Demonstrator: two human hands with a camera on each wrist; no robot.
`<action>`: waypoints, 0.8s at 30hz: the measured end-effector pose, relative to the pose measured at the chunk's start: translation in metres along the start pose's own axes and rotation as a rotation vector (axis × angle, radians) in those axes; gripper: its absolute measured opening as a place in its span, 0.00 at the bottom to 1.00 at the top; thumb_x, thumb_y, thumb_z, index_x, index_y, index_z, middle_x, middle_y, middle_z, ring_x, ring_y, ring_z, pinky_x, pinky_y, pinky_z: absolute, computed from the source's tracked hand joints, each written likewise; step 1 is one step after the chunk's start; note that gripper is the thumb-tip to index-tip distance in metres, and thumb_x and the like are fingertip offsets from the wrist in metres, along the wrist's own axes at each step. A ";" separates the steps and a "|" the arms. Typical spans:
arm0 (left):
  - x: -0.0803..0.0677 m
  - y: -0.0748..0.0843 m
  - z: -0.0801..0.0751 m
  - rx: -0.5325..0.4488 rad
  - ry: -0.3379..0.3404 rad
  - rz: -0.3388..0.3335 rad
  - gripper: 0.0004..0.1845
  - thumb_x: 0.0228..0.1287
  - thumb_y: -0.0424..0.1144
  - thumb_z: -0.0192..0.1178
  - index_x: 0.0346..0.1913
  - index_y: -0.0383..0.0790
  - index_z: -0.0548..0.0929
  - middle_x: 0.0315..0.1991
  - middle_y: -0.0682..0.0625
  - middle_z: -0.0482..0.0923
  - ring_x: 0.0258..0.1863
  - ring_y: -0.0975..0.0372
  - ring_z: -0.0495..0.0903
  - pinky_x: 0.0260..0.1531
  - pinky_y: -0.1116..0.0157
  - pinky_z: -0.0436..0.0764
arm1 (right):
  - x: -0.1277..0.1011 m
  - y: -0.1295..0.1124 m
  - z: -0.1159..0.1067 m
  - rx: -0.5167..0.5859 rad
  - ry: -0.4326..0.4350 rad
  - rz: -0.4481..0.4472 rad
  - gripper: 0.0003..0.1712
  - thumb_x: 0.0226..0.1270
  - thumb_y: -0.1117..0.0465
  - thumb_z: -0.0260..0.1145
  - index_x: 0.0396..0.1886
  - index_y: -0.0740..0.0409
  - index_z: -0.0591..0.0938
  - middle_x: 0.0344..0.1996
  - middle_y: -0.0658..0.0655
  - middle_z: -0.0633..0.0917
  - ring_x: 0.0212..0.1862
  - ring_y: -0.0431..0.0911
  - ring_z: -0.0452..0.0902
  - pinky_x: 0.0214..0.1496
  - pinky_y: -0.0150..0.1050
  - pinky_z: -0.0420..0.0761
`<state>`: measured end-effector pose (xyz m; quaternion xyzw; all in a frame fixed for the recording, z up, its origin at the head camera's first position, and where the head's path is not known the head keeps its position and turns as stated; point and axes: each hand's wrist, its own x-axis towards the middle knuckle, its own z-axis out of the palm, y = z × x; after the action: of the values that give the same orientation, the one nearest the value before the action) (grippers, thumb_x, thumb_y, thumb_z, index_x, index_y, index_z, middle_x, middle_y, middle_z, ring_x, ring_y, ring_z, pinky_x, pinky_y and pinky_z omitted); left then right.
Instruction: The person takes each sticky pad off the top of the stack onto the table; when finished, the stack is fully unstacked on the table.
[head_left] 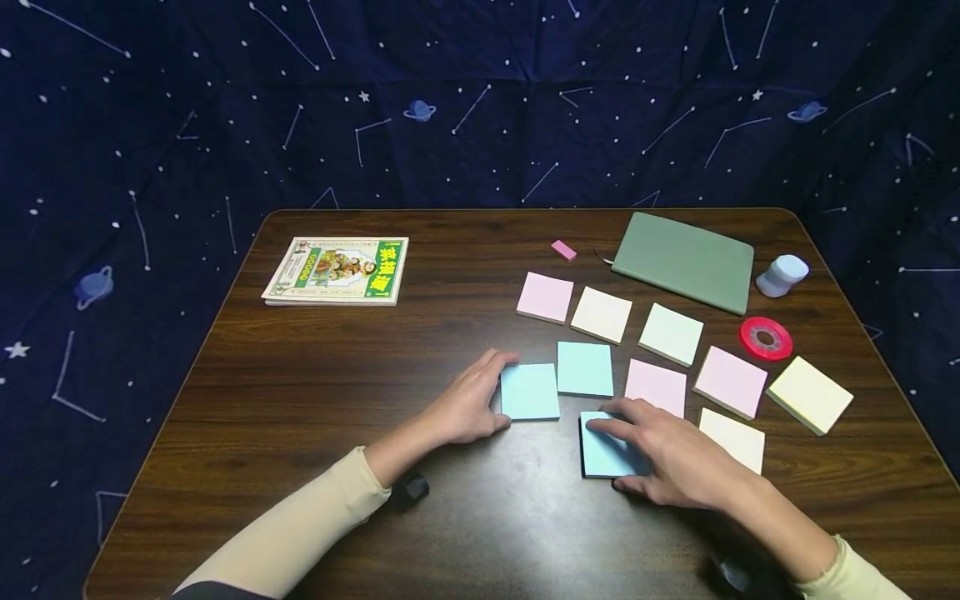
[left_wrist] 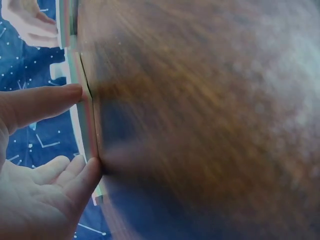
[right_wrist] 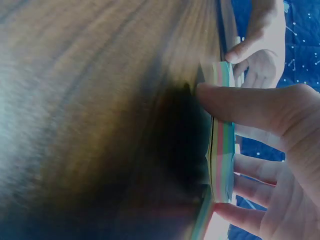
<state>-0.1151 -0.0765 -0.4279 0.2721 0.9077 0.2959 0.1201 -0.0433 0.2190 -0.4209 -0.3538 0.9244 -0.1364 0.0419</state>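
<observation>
Several square sticky-note pads lie on the dark wooden table (head_left: 315, 392). My left hand (head_left: 489, 397) holds the left side of a light blue pad (head_left: 532, 392), fingers at its far corner and thumb at its near corner. In the left wrist view the thumb (left_wrist: 50, 102) and a finger press the pad's edge (left_wrist: 86, 130). My right hand (head_left: 652, 454) lies over a second light blue pad (head_left: 600, 457) nearer to me. The right wrist view shows its thumb (right_wrist: 240, 105) and fingers gripping that pad (right_wrist: 222, 155), whose side shows coloured layers.
A third blue pad (head_left: 585, 368) and pink, cream, pale green and yellow pads spread to the right. A green notebook (head_left: 684, 260), red tape roll (head_left: 766, 338), small pale bottle (head_left: 782, 275) and pink eraser (head_left: 563, 250) sit behind. A colourful book (head_left: 337, 269) lies far left.
</observation>
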 end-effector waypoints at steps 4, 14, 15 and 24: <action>0.000 0.000 -0.001 0.000 -0.003 0.000 0.45 0.46 0.31 0.77 0.68 0.34 0.65 0.60 0.42 0.70 0.58 0.55 0.73 0.62 0.57 0.73 | -0.003 -0.002 0.003 -0.019 0.000 -0.008 0.42 0.48 0.45 0.79 0.65 0.46 0.76 0.60 0.59 0.74 0.56 0.52 0.73 0.57 0.53 0.79; 0.000 0.000 0.000 -0.014 0.003 -0.001 0.43 0.46 0.29 0.76 0.67 0.33 0.66 0.61 0.43 0.70 0.58 0.54 0.72 0.62 0.57 0.72 | -0.002 -0.005 0.004 -0.045 -0.030 -0.002 0.41 0.51 0.45 0.78 0.66 0.46 0.75 0.63 0.59 0.73 0.61 0.54 0.71 0.63 0.55 0.74; 0.000 0.000 0.000 -0.015 0.001 -0.003 0.43 0.46 0.29 0.76 0.68 0.34 0.66 0.61 0.43 0.70 0.58 0.54 0.72 0.62 0.57 0.72 | -0.002 -0.005 0.003 -0.045 -0.032 -0.001 0.41 0.51 0.45 0.77 0.66 0.46 0.75 0.63 0.59 0.73 0.61 0.54 0.70 0.63 0.55 0.74; 0.001 -0.001 -0.004 -0.059 -0.017 -0.003 0.44 0.48 0.32 0.76 0.68 0.33 0.66 0.62 0.42 0.69 0.57 0.55 0.73 0.61 0.57 0.73 | 0.001 -0.001 -0.009 0.005 0.031 0.010 0.39 0.55 0.41 0.74 0.65 0.48 0.77 0.61 0.56 0.75 0.60 0.51 0.73 0.59 0.53 0.78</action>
<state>-0.1182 -0.0790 -0.4254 0.2693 0.8981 0.3200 0.1362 -0.0457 0.2197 -0.4118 -0.3468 0.9264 -0.1439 0.0291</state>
